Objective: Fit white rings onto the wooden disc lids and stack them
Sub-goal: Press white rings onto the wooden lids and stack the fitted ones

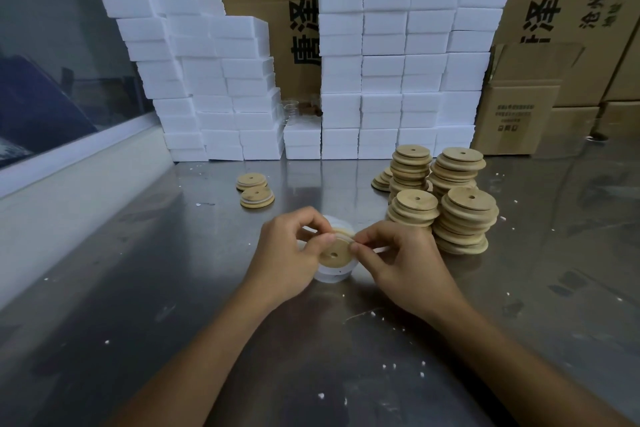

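At frame centre, above the surface [173, 288], left hand [289, 253] and right hand [398, 263] pinch a white ring [341, 234] onto a wooden disc lid [334, 253]. Fitting step; next likely seat the ring fully, then stack at finished lids [256, 197] upper left.

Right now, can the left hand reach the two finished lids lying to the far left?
Probably yes, but not freely: the left hand is holding the wooden lid. The bare table between it and the two finished lids leaves the way open.
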`<action>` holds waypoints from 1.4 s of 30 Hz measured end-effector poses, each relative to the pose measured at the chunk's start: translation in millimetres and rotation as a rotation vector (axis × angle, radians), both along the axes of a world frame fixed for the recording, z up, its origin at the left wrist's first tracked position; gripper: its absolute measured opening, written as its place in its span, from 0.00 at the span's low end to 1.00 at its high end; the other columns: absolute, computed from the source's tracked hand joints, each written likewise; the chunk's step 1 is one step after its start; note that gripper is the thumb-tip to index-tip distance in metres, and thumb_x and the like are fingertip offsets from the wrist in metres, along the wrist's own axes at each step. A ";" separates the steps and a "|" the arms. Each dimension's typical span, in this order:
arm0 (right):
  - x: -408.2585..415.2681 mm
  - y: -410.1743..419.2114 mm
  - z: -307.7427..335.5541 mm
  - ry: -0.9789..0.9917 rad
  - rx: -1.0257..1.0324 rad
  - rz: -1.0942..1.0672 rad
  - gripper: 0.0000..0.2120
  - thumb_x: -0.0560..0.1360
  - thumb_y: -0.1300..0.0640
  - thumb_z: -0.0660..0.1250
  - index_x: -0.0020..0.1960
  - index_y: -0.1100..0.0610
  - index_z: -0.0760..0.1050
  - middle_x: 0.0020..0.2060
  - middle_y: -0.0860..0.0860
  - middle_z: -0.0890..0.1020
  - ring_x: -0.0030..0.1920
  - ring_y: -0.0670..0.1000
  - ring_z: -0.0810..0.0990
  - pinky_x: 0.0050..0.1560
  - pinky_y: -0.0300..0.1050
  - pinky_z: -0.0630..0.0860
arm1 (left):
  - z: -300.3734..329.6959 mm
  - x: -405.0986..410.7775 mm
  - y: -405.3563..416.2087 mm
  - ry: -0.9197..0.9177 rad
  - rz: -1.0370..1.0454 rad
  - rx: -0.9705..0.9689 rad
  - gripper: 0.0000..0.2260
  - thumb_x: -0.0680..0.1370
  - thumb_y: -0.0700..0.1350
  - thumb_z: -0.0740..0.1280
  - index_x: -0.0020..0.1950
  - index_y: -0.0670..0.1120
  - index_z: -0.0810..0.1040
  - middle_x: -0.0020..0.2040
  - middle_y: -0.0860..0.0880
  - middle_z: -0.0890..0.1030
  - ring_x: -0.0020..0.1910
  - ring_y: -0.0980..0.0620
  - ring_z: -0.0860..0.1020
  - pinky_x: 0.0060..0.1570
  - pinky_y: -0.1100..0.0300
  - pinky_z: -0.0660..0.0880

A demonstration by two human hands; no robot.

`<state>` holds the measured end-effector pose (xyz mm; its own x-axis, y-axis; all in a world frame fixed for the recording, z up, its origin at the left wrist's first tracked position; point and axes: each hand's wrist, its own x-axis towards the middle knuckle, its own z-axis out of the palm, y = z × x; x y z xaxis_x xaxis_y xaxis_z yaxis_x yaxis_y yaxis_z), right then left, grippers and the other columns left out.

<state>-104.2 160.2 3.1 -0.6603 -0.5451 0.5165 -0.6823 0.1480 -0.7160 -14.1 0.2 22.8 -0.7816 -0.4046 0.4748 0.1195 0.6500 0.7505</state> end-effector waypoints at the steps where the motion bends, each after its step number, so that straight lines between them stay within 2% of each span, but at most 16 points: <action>1: 0.0 -0.6 -0.3 -0.027 -0.006 0.005 0.03 0.74 0.59 0.74 0.45 0.52 0.83 0.39 0.41 0.85 0.42 0.39 0.83 0.40 0.31 0.78 | -0.3 -0.1 -1.3 -0.004 0.007 0.026 0.07 0.74 0.39 0.73 0.39 0.49 0.80 0.39 0.55 0.83 0.41 0.56 0.81 0.44 0.60 0.80; 4: -0.5 -2.0 -1.0 -0.134 0.001 0.019 0.05 0.75 0.58 0.74 0.43 0.49 0.82 0.39 0.41 0.85 0.39 0.40 0.84 0.37 0.32 0.77 | -1.8 -0.2 -5.7 -0.005 0.008 0.109 0.08 0.74 0.38 0.73 0.38 0.49 0.80 0.40 0.51 0.84 0.41 0.51 0.83 0.44 0.53 0.81; 6: -0.9 -2.2 -1.6 -0.178 0.008 0.029 0.06 0.75 0.58 0.74 0.42 0.48 0.81 0.39 0.41 0.85 0.38 0.41 0.84 0.37 0.34 0.78 | -2.4 0.3 -7.1 -0.008 0.006 0.128 0.09 0.73 0.37 0.73 0.38 0.50 0.81 0.40 0.51 0.84 0.40 0.50 0.83 0.44 0.53 0.82; 11: -3.2 -1.6 -1.0 -0.284 -0.005 0.051 0.02 0.73 0.59 0.76 0.44 0.53 0.84 0.39 0.47 0.87 0.40 0.46 0.86 0.46 0.44 0.84 | -3.3 -0.5 -9.8 -0.015 -0.010 0.184 0.07 0.73 0.36 0.73 0.39 0.46 0.81 0.40 0.50 0.84 0.39 0.51 0.84 0.43 0.51 0.82; 16: -2.4 1.0 0.7 -0.316 -0.027 0.082 0.01 0.72 0.59 0.76 0.43 0.55 0.85 0.38 0.47 0.87 0.39 0.45 0.86 0.42 0.39 0.82 | -3.8 -0.2 -8.1 0.009 -0.015 0.235 0.07 0.73 0.35 0.73 0.38 0.45 0.80 0.40 0.50 0.85 0.38 0.52 0.84 0.40 0.56 0.81; 18: -1.5 1.2 2.9 -0.366 -0.065 0.098 0.02 0.73 0.59 0.76 0.43 0.57 0.83 0.38 0.49 0.87 0.38 0.47 0.86 0.40 0.41 0.82 | -3.4 -0.9 -6.4 0.027 -0.006 0.331 0.08 0.74 0.34 0.72 0.38 0.45 0.80 0.40 0.48 0.85 0.39 0.50 0.84 0.41 0.54 0.82; 20: 0.6 0.0 5.6 -0.467 -0.146 0.117 0.04 0.74 0.59 0.75 0.44 0.59 0.81 0.39 0.54 0.87 0.42 0.53 0.87 0.41 0.46 0.84 | -2.4 -2.0 -4.6 0.049 -0.010 0.477 0.08 0.75 0.34 0.71 0.38 0.44 0.79 0.40 0.47 0.85 0.41 0.45 0.85 0.41 0.49 0.83; 22: 3.8 -1.8 8.5 -0.561 -0.231 0.140 0.05 0.74 0.59 0.74 0.45 0.60 0.79 0.40 0.56 0.86 0.43 0.56 0.87 0.38 0.46 0.83 | -1.4 -2.6 -1.5 0.072 -0.018 0.600 0.08 0.75 0.33 0.70 0.38 0.42 0.78 0.39 0.46 0.83 0.43 0.43 0.84 0.38 0.48 0.83; 25: 6.6 -3.2 11.7 -0.647 -0.286 0.167 0.05 0.74 0.59 0.73 0.45 0.61 0.79 0.40 0.57 0.86 0.41 0.55 0.87 0.34 0.43 0.81 | -1.5 -3.6 3.7 0.092 -0.024 0.711 0.08 0.77 0.33 0.68 0.39 0.41 0.76 0.44 0.41 0.80 0.45 0.42 0.84 0.40 0.46 0.82; 28: 5.1 -1.0 14.3 -0.676 -0.307 0.166 0.04 0.74 0.61 0.73 0.44 0.61 0.80 0.39 0.57 0.86 0.40 0.54 0.86 0.34 0.41 0.80 | -1.9 -4.3 7.0 0.085 -0.049 0.743 0.07 0.78 0.33 0.67 0.41 0.41 0.76 0.46 0.40 0.79 0.45 0.44 0.84 0.43 0.43 0.82; 34: 2.7 5.6 21.6 -0.790 -0.319 0.212 0.07 0.69 0.62 0.75 0.42 0.66 0.82 0.41 0.66 0.85 0.40 0.57 0.86 0.38 0.42 0.82 | 0.2 -2.8 4.7 0.086 -0.111 0.791 0.07 0.77 0.33 0.66 0.41 0.41 0.76 0.46 0.41 0.79 0.45 0.43 0.84 0.45 0.38 0.80; 37: 1.4 9.3 24.8 -0.778 -0.313 0.209 0.02 0.71 0.69 0.72 0.40 0.67 0.81 0.40 0.67 0.84 0.38 0.57 0.86 0.37 0.44 0.82 | 0.7 -3.1 6.5 0.086 -0.119 0.823 0.07 0.77 0.32 0.66 0.40 0.40 0.76 0.44 0.43 0.79 0.42 0.46 0.85 0.42 0.39 0.81; 42: 3.2 11.7 26.7 -0.708 -0.293 0.192 0.02 0.71 0.70 0.73 0.40 0.67 0.80 0.39 0.68 0.84 0.39 0.60 0.86 0.38 0.45 0.84 | 1.6 -4.3 7.9 0.083 -0.134 0.895 0.07 0.78 0.32 0.66 0.41 0.40 0.76 0.43 0.41 0.78 0.41 0.47 0.84 0.41 0.42 0.82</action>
